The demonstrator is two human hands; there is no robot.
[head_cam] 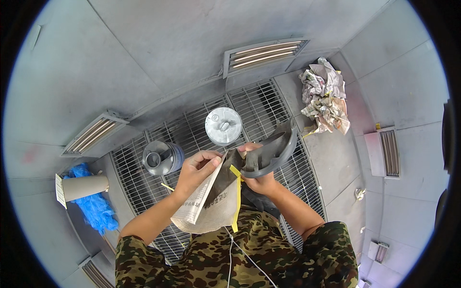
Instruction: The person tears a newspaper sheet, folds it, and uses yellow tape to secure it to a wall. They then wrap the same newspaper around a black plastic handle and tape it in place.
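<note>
Between the fingers and thumb of my left hand is the folded upper edge of a sheet of newspaper. A strip of yellow masking tape runs down the sheet's right edge. My right hand grips a curved grey moulded shell from beneath, its dark hollow side up. The thumb side shows above the shell's left end; the remaining fingers are hidden. Newspaper and shell meet near my fingers, where a bit of tape lies; whether it sticks to the shell I cannot tell.
Below is a metal floor grating. A round metal can and a clear plastic jug stand on it. Crumpled newspaper lies at right. At left are blue plastic sheeting and a pale cylinder. Lit wall lamps line the walls.
</note>
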